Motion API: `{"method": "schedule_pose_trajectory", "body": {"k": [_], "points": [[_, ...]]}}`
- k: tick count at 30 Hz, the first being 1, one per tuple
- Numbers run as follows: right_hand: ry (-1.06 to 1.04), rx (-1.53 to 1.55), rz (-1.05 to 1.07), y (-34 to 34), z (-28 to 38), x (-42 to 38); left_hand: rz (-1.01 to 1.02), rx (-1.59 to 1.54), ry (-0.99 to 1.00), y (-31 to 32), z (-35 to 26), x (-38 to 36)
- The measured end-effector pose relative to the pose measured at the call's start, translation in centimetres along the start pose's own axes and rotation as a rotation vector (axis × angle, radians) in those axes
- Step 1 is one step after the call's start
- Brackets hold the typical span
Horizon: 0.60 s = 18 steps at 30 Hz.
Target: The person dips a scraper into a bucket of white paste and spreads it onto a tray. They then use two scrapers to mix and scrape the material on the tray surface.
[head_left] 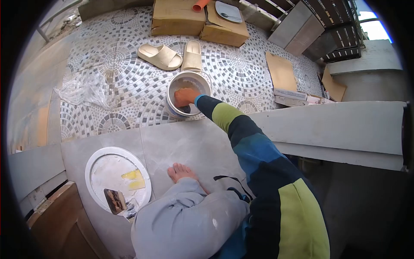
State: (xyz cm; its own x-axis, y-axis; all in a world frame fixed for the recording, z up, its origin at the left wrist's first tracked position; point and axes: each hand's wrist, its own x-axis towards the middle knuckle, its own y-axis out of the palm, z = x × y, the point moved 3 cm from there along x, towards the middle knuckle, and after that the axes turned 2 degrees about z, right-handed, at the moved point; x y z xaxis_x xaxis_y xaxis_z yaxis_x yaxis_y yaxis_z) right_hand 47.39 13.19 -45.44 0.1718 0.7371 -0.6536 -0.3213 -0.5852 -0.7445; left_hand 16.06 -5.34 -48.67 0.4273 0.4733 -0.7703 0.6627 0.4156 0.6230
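My right hand (185,97) reaches down into a white bucket (188,81) on the patterned tile floor. Its fingers look closed, and anything they hold is hidden by the hand. Something dark shows just below the hand inside the bucket. A striped sleeve in navy, blue and lime green covers the right arm. My left hand is out of view. To the left of my bare foot (183,172) lies a round white lid (105,166). On it rest yellow flat pieces (136,179), a small board with a dark picture (114,200) and whitish smears.
Beige slides (161,57) stand just beyond the bucket. Cardboard boxes (179,19) are at the back, with a white tray (228,12) on one. Crumpled clear plastic (86,90) lies left. A pale ledge (336,129) borders the right side, and a brown wooden panel (64,220) the lower left.
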Motion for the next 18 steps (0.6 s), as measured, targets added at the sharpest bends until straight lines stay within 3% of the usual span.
{"method": "schedule_pose_trajectory", "body": {"k": [1, 3, 6, 9, 11, 12, 14, 15, 17, 18], "points": [[0.013, -0.002, 0.003, -0.2, -0.1, 0.4, -0.033, -0.086, -0.028, -0.4, 1.1, 1.1], [-0.135, -0.030, 0.217, 0.2, 0.6, 1.5, -0.094, -0.192, -0.046, -1.4, 2.3, 2.5], [-0.195, -0.126, 0.298, 2.3, 1.2, 3.4, -0.141, -0.243, -0.054, -1.3, 2.9, 2.9], [-0.277, -0.222, 0.348, 3.9, 0.9, 2.7, -0.315, -0.279, -0.021, -2.5, 2.9, 3.0], [-0.300, -0.415, 0.251, 1.9, 2.1, 0.4, 0.789, -0.343, -0.060, -3.6, 2.9, 4.4], [-0.329, -0.411, 0.123, 2.9, 1.5, 0.6, 0.780, -0.346, -0.072, -2.3, 3.0, 3.7], [-0.342, -0.414, 0.055, 4.0, 0.6, 0.9, -0.342, -0.203, 0.013, -0.8, 2.8, 2.1], [-0.364, -0.424, -0.024, 4.2, 0.3, 1.0, -0.351, -0.200, 0.007, -1.7, 2.9, 2.2], [-0.340, -0.372, -0.083, 4.4, -0.1, 0.8, 0.267, -0.349, -0.050, -2.9, 2.8, 2.8], [-0.316, -0.329, -0.154, 4.4, -0.3, 0.7, 0.257, -0.346, -0.057, -3.4, 2.8, 3.1]]}}
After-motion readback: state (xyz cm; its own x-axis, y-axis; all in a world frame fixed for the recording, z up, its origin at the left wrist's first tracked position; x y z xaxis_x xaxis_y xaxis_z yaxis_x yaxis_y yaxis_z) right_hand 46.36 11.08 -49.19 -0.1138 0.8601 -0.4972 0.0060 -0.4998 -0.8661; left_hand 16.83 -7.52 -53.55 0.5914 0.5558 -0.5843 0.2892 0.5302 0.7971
